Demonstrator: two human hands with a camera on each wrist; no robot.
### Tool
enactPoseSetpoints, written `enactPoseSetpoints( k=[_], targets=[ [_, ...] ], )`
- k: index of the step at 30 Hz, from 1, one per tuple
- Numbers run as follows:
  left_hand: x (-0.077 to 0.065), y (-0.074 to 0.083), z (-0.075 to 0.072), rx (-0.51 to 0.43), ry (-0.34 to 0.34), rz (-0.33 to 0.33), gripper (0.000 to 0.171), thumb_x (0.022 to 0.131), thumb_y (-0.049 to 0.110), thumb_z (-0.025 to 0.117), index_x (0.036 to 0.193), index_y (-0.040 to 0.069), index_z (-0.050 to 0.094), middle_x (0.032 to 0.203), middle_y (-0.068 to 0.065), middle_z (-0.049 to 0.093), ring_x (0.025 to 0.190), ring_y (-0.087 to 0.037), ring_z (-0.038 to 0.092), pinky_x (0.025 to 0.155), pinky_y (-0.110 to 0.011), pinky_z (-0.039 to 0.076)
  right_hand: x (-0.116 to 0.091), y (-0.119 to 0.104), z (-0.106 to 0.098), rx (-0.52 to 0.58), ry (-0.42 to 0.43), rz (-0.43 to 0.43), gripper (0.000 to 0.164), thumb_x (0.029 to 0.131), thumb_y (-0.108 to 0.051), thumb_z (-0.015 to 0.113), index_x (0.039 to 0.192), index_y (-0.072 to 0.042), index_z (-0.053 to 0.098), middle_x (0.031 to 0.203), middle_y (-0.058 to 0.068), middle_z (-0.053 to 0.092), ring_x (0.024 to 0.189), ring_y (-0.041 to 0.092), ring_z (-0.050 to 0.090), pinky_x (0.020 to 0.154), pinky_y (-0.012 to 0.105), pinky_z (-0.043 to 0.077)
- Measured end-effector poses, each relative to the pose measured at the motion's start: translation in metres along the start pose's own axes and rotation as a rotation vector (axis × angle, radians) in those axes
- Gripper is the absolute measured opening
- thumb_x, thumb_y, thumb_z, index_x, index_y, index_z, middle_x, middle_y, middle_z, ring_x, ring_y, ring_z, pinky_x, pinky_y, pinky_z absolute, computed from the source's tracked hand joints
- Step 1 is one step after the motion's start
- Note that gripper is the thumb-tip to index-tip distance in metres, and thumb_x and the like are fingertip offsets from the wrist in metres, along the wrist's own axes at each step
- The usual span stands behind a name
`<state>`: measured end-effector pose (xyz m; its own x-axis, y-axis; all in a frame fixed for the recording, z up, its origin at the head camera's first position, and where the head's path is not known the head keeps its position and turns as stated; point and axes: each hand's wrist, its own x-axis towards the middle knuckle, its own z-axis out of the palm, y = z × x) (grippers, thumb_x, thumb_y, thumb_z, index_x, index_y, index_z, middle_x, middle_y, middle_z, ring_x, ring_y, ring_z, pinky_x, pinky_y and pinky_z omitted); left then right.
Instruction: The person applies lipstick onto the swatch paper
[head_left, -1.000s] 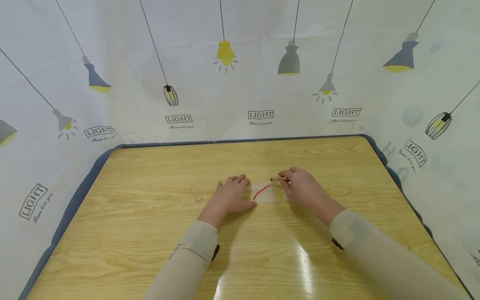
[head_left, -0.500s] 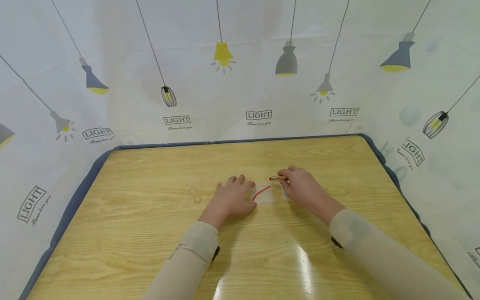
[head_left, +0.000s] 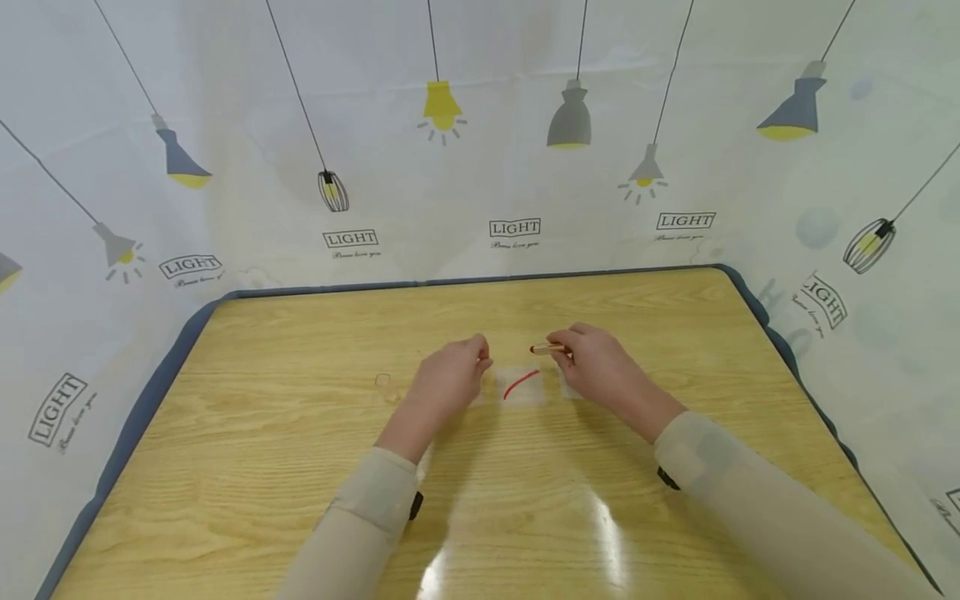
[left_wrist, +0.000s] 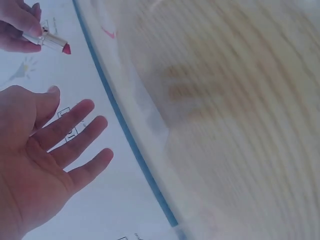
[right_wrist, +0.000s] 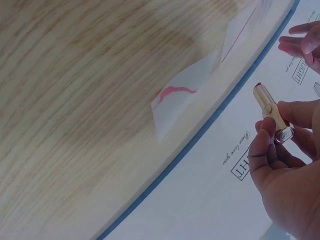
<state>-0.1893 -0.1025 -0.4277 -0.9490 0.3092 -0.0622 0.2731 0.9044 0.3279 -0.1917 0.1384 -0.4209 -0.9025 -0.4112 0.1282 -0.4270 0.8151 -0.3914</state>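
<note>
My right hand (head_left: 603,371) holds a lipstick (right_wrist: 268,106), a gold tube with its red bullet raised. It is above the table, and its red tip points toward my left hand (head_left: 442,379). That left hand is lifted beside the papers, its fingers apart and loosely bent in the left wrist view, holding nothing. Between the hands lies a thin white paper square (head_left: 534,393) with a curved red stroke (head_left: 520,383). In the right wrist view one paper (right_wrist: 200,77) bears a thick wavy red mark, and another paper (right_wrist: 232,35) bears a thin red line.
The wood-grain table (head_left: 300,467) has a dark blue edge strip (head_left: 330,290). A small see-through object (head_left: 383,380) lies left of my left hand. Behind the table stands a white sheet (head_left: 420,200) printed with lamps.
My left hand has lifted off the paper's left edge and drawn back left, its fingers bending. The right hand with the lipstick has risen slightly and moved a little left.
</note>
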Motion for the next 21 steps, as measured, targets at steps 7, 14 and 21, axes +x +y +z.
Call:
enactPoseSetpoints(
  k=[7,14,21],
  targets=[
    [-0.016,-0.007,-0.006,0.027,-0.003,-0.004,0.017,0.111,0.028,0.059,0.108,0.013,0.067,0.095,-0.001,0.074,0.079,-0.017,0.065,0.072,-0.037,0.057,0.004,-0.014,0.002,0.086,-0.009,0.014,0.028,0.102,-0.01,0.07,0.128,0.001,0.073,0.11,0.017,0.073,0.091,0.024,0.071,0.076,0.036,0.062],
    [-0.043,-0.016,-0.003,0.107,-0.031,0.027,0.031,0.109,0.029,0.063,0.132,0.008,0.067,0.131,-0.013,0.073,0.12,-0.033,0.07,0.094,-0.047,0.062,0.007,-0.026,0.006,0.092,0.012,-0.019,0.028,0.102,-0.011,0.071,0.127,0.0,0.074,0.11,0.015,0.074,0.091,0.024,0.071,0.076,0.036,0.062],
    [-0.071,-0.023,0.005,0.176,-0.115,0.054,0.057,0.107,0.044,0.063,0.151,0.008,0.057,0.166,-0.023,0.043,0.152,-0.044,0.045,0.115,-0.06,0.049,0.011,-0.036,0.011,0.096,-0.041,-0.014,0.03,0.104,-0.013,0.069,0.131,-0.001,0.073,0.116,0.016,0.072,0.098,0.025,0.073,0.081,0.036,0.063]
  ],
)
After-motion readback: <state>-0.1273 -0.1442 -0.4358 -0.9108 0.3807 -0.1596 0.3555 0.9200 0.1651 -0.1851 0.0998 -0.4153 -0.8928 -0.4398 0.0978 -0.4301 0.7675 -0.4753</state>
